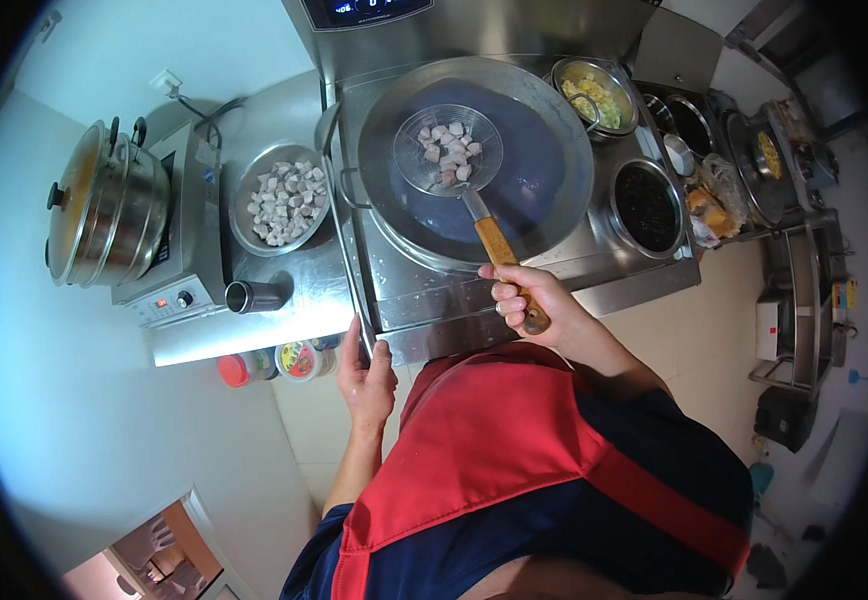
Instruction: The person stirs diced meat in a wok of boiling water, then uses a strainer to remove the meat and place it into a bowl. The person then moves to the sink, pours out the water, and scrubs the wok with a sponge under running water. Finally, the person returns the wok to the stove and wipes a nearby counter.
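My right hand [528,296] grips the wooden handle of a wire-mesh skimmer [488,150]. Several pale cubes [453,146], perhaps meat or taro, rest in its mesh over a large wok [569,187] of bluish-looking liquid. Whether the mesh touches the liquid, I cannot tell. At the stove's front edge, my left hand [366,375] has the end of a long metal ladle handle between thumb and fingers. The ladle [327,131] lies along the wok's left side, bowl end at the back. Left of it, a steel bowl [243,232] holds many similar cubes [288,202].
A lidded steamer pot [115,217] stands on an induction cooker [194,217] at left. Nearby lies a metal cup [254,297]. Right of the wok are a bowl of yellowish food pieces [595,97] and a bowl of dark contents [648,210]. Jars [299,361] sit below the counter.
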Action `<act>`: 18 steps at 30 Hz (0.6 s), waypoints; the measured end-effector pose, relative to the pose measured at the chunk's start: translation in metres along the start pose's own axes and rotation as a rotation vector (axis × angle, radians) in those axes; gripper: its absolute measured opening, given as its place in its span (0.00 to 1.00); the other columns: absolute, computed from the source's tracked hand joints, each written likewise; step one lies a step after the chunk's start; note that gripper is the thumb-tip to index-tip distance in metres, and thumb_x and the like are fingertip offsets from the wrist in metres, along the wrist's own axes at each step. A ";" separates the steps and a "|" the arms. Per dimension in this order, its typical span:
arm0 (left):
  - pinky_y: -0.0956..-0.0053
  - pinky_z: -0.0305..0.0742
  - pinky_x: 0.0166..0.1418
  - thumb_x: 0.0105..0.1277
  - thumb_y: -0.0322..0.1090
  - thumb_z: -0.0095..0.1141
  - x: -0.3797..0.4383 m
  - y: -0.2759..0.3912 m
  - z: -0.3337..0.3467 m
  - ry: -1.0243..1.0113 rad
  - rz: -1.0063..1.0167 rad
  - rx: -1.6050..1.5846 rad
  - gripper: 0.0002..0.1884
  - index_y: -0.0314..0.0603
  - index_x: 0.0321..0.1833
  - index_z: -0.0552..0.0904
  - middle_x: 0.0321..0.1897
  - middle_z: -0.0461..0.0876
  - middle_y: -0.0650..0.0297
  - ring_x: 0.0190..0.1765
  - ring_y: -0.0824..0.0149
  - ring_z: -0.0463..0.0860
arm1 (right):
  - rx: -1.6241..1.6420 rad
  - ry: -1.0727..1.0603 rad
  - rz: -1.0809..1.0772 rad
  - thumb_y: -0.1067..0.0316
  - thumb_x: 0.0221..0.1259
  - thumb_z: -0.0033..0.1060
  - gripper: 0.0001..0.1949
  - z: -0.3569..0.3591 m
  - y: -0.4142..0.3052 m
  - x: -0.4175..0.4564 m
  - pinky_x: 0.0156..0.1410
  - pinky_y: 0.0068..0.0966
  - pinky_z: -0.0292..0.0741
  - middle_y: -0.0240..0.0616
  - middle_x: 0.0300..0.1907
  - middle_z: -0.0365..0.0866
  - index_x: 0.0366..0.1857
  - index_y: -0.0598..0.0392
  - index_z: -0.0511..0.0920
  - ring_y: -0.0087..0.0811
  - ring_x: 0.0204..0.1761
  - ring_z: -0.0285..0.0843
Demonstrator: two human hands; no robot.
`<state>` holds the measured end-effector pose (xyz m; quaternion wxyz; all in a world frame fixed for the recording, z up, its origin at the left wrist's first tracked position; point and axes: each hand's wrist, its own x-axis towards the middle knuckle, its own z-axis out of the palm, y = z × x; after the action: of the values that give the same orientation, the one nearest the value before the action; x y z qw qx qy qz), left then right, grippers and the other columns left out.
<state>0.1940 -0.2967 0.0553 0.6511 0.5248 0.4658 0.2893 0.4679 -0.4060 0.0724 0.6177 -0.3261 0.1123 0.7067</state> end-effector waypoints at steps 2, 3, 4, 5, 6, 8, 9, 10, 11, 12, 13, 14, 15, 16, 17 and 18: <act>0.81 0.65 0.22 0.76 0.28 0.57 0.001 -0.002 0.003 -0.041 -0.010 0.014 0.30 0.39 0.80 0.66 0.30 0.78 0.69 0.20 0.80 0.70 | 0.001 0.004 -0.025 0.61 0.78 0.54 0.11 -0.003 -0.003 -0.007 0.27 0.15 0.67 0.23 0.28 0.69 0.55 0.54 0.74 0.14 0.23 0.65; 0.81 0.65 0.23 0.76 0.29 0.57 0.001 -0.007 0.005 -0.056 -0.024 0.031 0.30 0.39 0.80 0.66 0.30 0.78 0.69 0.20 0.80 0.70 | 0.004 0.010 -0.035 0.61 0.78 0.54 0.11 -0.002 -0.004 -0.012 0.27 0.15 0.67 0.23 0.28 0.69 0.55 0.53 0.74 0.14 0.23 0.65; 0.81 0.65 0.23 0.76 0.29 0.57 0.002 -0.013 0.007 -0.071 -0.039 0.048 0.30 0.38 0.80 0.66 0.30 0.78 0.69 0.21 0.80 0.70 | 0.007 0.016 -0.045 0.61 0.78 0.54 0.11 -0.001 -0.005 -0.016 0.27 0.15 0.67 0.23 0.28 0.69 0.55 0.53 0.74 0.14 0.23 0.65; 0.81 0.65 0.24 0.75 0.29 0.58 0.002 -0.019 0.010 -0.086 -0.054 0.066 0.30 0.38 0.80 0.67 0.30 0.78 0.69 0.21 0.80 0.70 | 0.012 0.021 -0.054 0.61 0.78 0.54 0.11 0.001 -0.005 -0.019 0.28 0.14 0.67 0.23 0.28 0.70 0.55 0.53 0.74 0.14 0.24 0.66; 0.81 0.65 0.24 0.75 0.30 0.59 0.002 -0.026 0.014 -0.107 -0.129 0.064 0.31 0.39 0.79 0.67 0.30 0.79 0.69 0.21 0.81 0.70 | 0.020 0.027 -0.067 0.61 0.78 0.54 0.11 0.001 -0.005 -0.022 0.28 0.14 0.67 0.23 0.28 0.70 0.55 0.53 0.74 0.14 0.24 0.66; 0.79 0.65 0.21 0.76 0.29 0.57 0.009 -0.032 0.015 -0.187 -0.176 0.061 0.31 0.43 0.81 0.66 0.29 0.77 0.68 0.18 0.78 0.69 | 0.032 0.033 -0.085 0.61 0.78 0.55 0.11 -0.001 -0.006 -0.025 0.28 0.14 0.67 0.23 0.28 0.70 0.55 0.52 0.75 0.15 0.24 0.66; 0.79 0.64 0.21 0.76 0.29 0.56 0.010 -0.030 0.016 -0.199 -0.222 0.022 0.30 0.43 0.80 0.66 0.28 0.77 0.68 0.18 0.78 0.69 | 0.038 0.036 -0.092 0.61 0.78 0.55 0.11 -0.004 -0.009 -0.027 0.28 0.14 0.68 0.23 0.28 0.70 0.55 0.52 0.75 0.15 0.24 0.67; 0.78 0.64 0.20 0.76 0.29 0.56 0.010 -0.031 0.019 -0.185 -0.216 -0.002 0.30 0.42 0.80 0.66 0.28 0.77 0.67 0.18 0.78 0.69 | 0.043 0.039 -0.099 0.61 0.78 0.55 0.11 -0.007 -0.010 -0.029 0.29 0.14 0.68 0.23 0.28 0.70 0.54 0.52 0.75 0.15 0.24 0.67; 0.78 0.64 0.20 0.76 0.29 0.56 0.009 -0.035 0.022 -0.171 -0.211 -0.026 0.30 0.42 0.80 0.66 0.28 0.77 0.67 0.18 0.78 0.69 | 0.048 0.037 -0.100 0.61 0.78 0.55 0.11 -0.008 -0.010 -0.030 0.29 0.14 0.68 0.23 0.28 0.70 0.54 0.52 0.75 0.15 0.24 0.67; 0.78 0.63 0.20 0.76 0.29 0.56 0.008 -0.039 0.025 -0.154 -0.204 -0.050 0.30 0.42 0.80 0.66 0.28 0.77 0.67 0.17 0.78 0.69 | 0.053 0.032 -0.098 0.61 0.78 0.55 0.11 -0.010 -0.010 -0.031 0.29 0.15 0.68 0.23 0.28 0.70 0.55 0.52 0.75 0.15 0.24 0.67; 0.78 0.63 0.20 0.76 0.29 0.56 0.010 -0.046 0.024 -0.199 -0.175 -0.038 0.30 0.42 0.80 0.66 0.28 0.77 0.67 0.17 0.78 0.69 | 0.056 0.028 -0.096 0.61 0.78 0.55 0.11 -0.011 -0.009 -0.032 0.29 0.15 0.68 0.24 0.28 0.70 0.55 0.52 0.76 0.15 0.24 0.67; 0.78 0.63 0.20 0.76 0.29 0.56 0.014 -0.055 0.021 -0.243 -0.145 -0.028 0.30 0.42 0.80 0.66 0.28 0.77 0.66 0.17 0.78 0.69 | 0.059 0.032 -0.096 0.61 0.78 0.56 0.11 -0.012 -0.009 -0.033 0.29 0.15 0.68 0.24 0.28 0.71 0.54 0.52 0.76 0.15 0.24 0.67; 0.78 0.63 0.20 0.76 0.29 0.56 0.015 -0.057 0.022 -0.248 -0.132 -0.022 0.30 0.42 0.80 0.66 0.28 0.77 0.66 0.17 0.78 0.69 | 0.058 0.059 -0.109 0.60 0.78 0.55 0.12 -0.012 -0.009 -0.035 0.28 0.14 0.68 0.23 0.28 0.70 0.56 0.53 0.76 0.15 0.24 0.66; 0.78 0.62 0.20 0.76 0.29 0.56 0.015 -0.059 0.023 -0.254 -0.116 -0.016 0.30 0.42 0.80 0.66 0.29 0.78 0.67 0.17 0.78 0.69 | 0.055 0.085 -0.121 0.60 0.79 0.54 0.12 -0.009 -0.008 -0.036 0.27 0.13 0.67 0.23 0.27 0.70 0.57 0.54 0.75 0.14 0.23 0.66; 0.78 0.62 0.20 0.76 0.29 0.56 0.015 -0.061 0.024 -0.258 -0.103 -0.010 0.30 0.42 0.80 0.66 0.29 0.78 0.67 0.17 0.78 0.69 | 0.051 0.111 -0.132 0.60 0.80 0.53 0.13 -0.008 -0.008 -0.037 0.26 0.12 0.67 0.22 0.27 0.69 0.58 0.55 0.75 0.14 0.22 0.65; 0.79 0.62 0.20 0.76 0.29 0.56 0.013 -0.061 0.027 -0.236 -0.086 -0.015 0.30 0.41 0.80 0.66 0.30 0.78 0.67 0.17 0.78 0.68 | 0.047 0.096 -0.121 0.60 0.79 0.53 0.12 -0.008 -0.007 -0.036 0.27 0.13 0.67 0.23 0.27 0.70 0.57 0.54 0.76 0.14 0.23 0.66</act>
<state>0.2166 -0.3137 -0.0068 0.7172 0.5298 0.4057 0.2009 0.4784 -0.4378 0.0899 0.6607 -0.3511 0.1383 0.6489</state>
